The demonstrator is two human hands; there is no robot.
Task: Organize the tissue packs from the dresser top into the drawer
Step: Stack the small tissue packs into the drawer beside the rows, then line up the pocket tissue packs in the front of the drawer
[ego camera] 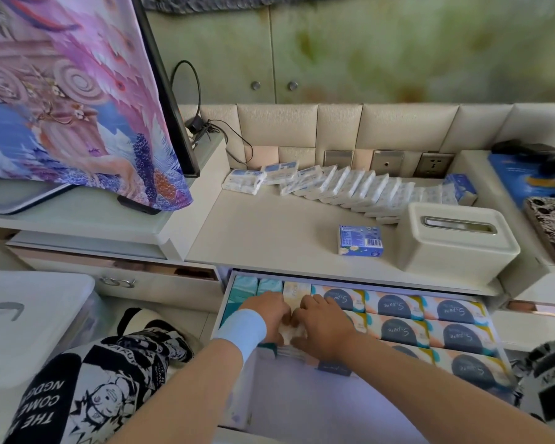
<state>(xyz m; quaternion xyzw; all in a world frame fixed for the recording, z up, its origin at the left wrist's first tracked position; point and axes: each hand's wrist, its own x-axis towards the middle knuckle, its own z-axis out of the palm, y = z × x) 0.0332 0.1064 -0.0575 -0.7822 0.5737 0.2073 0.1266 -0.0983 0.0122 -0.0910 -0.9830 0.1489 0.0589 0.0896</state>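
"So, the hands?"
"Lower centre: left hand (pixel 266 315) and right hand (pixel 324 328), each grip clenched on a pale pack (pixel 288 333) in the drawer (pixel 222 310)."
"Others?"
"A row of packs (pixel 350 190) on the counter (pixel 269 225), above."

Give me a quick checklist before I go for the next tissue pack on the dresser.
1. Drawer open: ok.
2. Left hand and right hand have a grip on the pale pack: ok.
3. Pale pack seated level: cannot tell, the hands cover it.
4. Dresser top emptied: not ok; white pack row and blue pack lie there.
5. Blue pack apart from tissue box: ok.
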